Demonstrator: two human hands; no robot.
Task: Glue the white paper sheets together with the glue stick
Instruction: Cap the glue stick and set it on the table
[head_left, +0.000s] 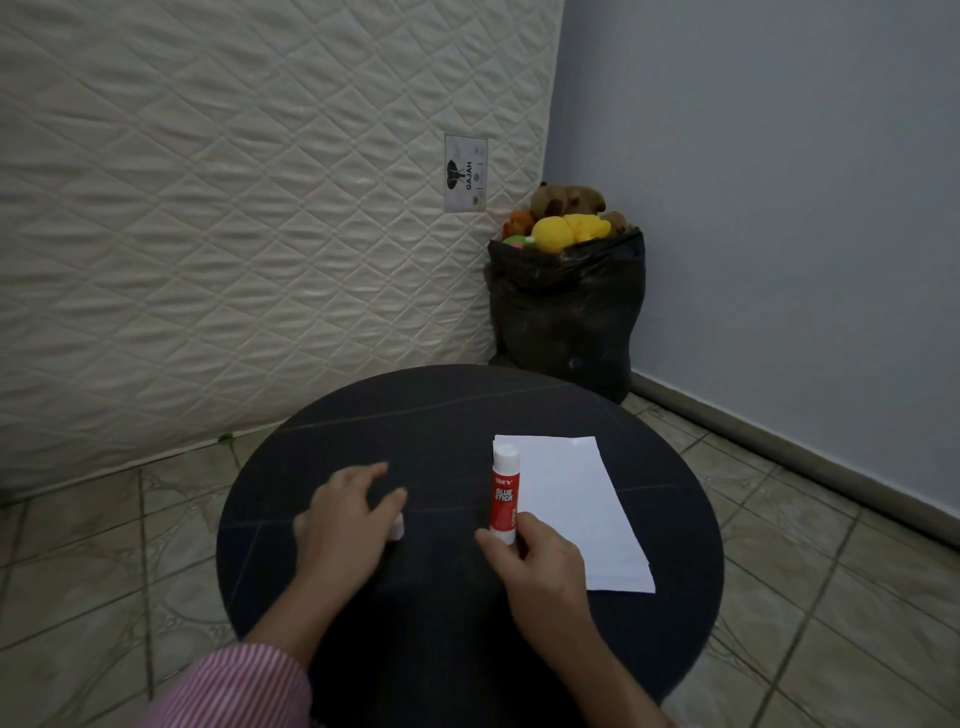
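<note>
Right hand (540, 566) grips upright stick (504, 493) labelled "GLUE STICK".

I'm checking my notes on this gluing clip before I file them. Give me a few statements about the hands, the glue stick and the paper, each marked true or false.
1. The right hand grips the glue stick near its base. True.
2. The glue stick lies flat on the table. False: it stands upright in the hand's grip.
3. The white paper sheets lie on the round dark table, to the right of the glue stick. True.
4. The left hand presses down on the paper. False: it is over bare table, apart from the sheets, with a small white cap at its fingers.
5. The paper is crumpled. False: it lies flat.
</note>
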